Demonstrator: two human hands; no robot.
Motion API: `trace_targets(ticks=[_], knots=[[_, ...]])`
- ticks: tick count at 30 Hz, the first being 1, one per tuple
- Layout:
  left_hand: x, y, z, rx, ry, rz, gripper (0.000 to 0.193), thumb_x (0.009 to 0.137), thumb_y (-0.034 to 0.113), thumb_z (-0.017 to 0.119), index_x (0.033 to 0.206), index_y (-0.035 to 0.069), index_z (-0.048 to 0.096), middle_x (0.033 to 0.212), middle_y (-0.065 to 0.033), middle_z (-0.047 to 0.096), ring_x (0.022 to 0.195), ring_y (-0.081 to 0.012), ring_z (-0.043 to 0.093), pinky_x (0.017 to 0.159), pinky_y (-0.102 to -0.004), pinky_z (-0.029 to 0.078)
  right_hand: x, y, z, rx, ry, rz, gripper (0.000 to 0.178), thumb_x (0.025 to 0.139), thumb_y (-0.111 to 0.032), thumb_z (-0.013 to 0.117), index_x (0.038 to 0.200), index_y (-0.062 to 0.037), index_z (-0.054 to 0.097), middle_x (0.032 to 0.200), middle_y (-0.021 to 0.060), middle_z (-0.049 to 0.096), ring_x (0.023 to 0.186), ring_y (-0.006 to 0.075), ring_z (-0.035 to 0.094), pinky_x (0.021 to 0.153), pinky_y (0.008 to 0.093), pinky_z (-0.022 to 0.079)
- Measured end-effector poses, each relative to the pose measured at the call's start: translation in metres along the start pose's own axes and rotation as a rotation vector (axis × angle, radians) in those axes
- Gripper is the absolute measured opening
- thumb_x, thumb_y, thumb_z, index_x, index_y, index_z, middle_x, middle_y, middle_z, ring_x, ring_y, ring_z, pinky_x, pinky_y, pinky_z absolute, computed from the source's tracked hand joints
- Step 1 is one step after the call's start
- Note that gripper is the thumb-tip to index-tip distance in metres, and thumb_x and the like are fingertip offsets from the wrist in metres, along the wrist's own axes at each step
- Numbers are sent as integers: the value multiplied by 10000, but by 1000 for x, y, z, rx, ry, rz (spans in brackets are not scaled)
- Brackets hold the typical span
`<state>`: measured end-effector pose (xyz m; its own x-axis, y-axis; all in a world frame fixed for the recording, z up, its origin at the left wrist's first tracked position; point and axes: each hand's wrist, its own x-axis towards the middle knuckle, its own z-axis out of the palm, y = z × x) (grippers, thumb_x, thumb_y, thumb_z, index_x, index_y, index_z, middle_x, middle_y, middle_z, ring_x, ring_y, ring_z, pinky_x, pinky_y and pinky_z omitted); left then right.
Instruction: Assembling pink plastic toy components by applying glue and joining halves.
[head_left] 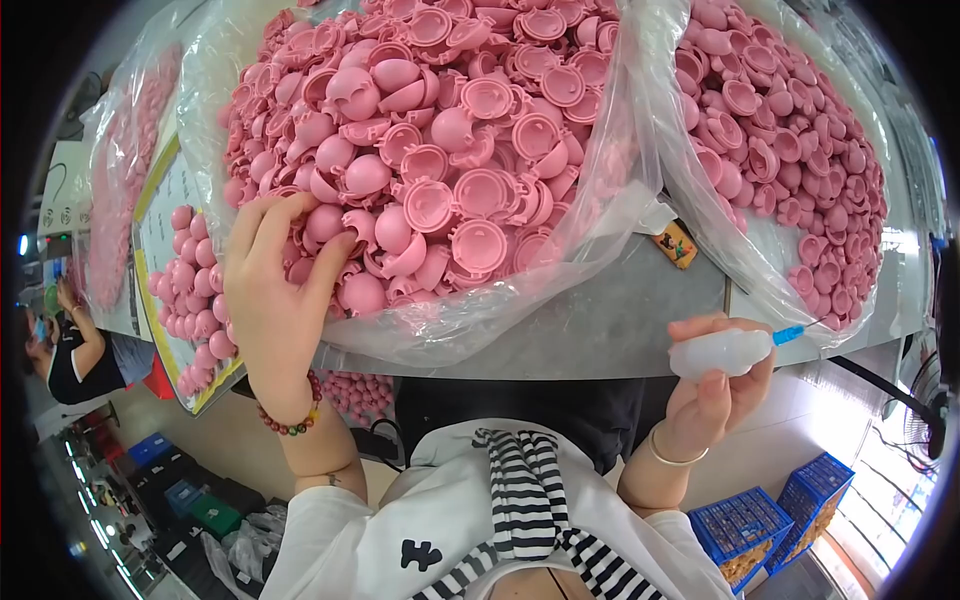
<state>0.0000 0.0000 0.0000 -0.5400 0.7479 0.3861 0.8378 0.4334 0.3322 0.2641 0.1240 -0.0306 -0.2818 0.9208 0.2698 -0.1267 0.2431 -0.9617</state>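
A printed card (pixel 676 246) is being carried by the surface (pixel 600 330); over its near edge, a white bottle (pixel 718 354) is being grasped by the right hand (pixel 722 400); on it, pink shells (pixel 430 205) are being touched by the left hand (pixel 272 290), grip unclear.

Across the table (pixel 620 315), pink plastic pieces (pixel 452 130), smooth with a soft sheen, in crinkled, glossy clear film (pixel 420 343). Table surface smooth, matt grey along the person's edge. Above that edge, as I see it: a bottle (pixel 715 354) of milky, translucent plastic. Worn: a striped cloth scarf (pixel 524 500); a polished metal bangle (pixel 675 452).
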Motion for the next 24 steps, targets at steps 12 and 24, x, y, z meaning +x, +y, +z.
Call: trace_targets(ticks=[12, 24], knots=[[-26, 17, 7, -586, 301, -97, 172, 750, 20, 577, 915, -28, 572, 964, -111, 571, 792, -158, 539, 716, -284, 419, -9, -3, -10, 65, 5, -50, 403, 784, -336, 552, 947, 19, 454, 719, 165, 549, 591, 180, 510, 480, 223, 375], [-59, 104, 48, -2178, -822, -258, 389, 831, -49, 445, 1210, -74, 357, 1230, -211, 422, 1087, -234, 484, 893, -334, 410, -13, -13, 3, 587, -58, -40, 439, 719, -314, 630, 1016, -45, 450, 707, 26, 388, 634, 133, 352, 513, 247, 325]])
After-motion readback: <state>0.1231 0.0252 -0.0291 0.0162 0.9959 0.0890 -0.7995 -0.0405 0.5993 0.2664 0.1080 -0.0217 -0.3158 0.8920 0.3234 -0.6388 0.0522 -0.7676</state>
